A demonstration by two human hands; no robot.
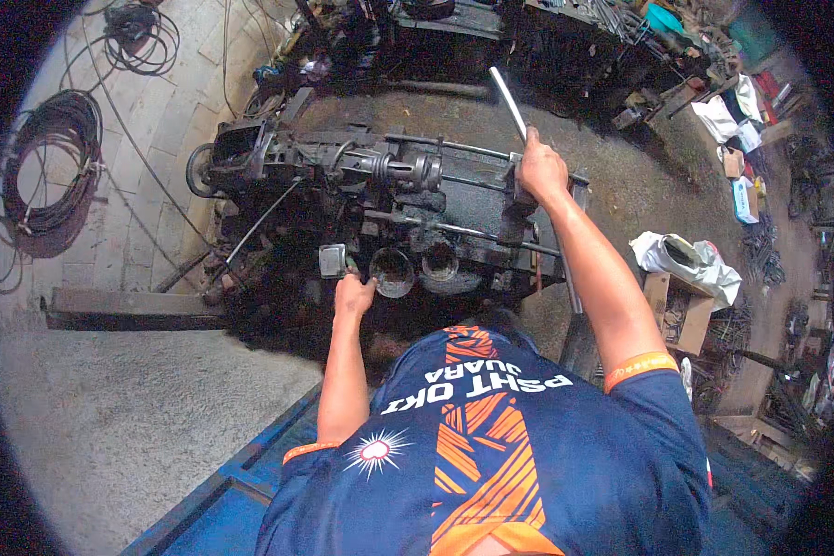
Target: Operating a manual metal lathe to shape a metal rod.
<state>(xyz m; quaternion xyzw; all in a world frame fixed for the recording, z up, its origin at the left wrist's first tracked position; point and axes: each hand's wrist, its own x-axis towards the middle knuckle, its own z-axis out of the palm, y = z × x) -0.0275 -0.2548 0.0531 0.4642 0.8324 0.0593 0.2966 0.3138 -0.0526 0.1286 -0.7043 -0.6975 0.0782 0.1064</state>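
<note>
My right hand [542,169], reached far forward, is wrapped around a bare metal pipe [505,97] that sticks up and to the left from the fist. Below it lies a dark, greasy machine [412,171] with long shiny rods [463,226]. My left hand [353,293] is at the machine's near side, its fingers curled. Beside its fingertips are a small square metal-rimmed piece [332,260] on the left and a round open tin [378,284] on the right. What the left fingers grip is too small to tell. A second round container [440,262] stands farther right.
Coiled black cable [51,171] lies on the paved floor at left. A long metal beam [139,306] lies on the near left. A wooden box [678,310] with a white sack [690,267] stands at right. Cluttered benches [449,20] line the back. Blue metal framing [218,505] is beneath me.
</note>
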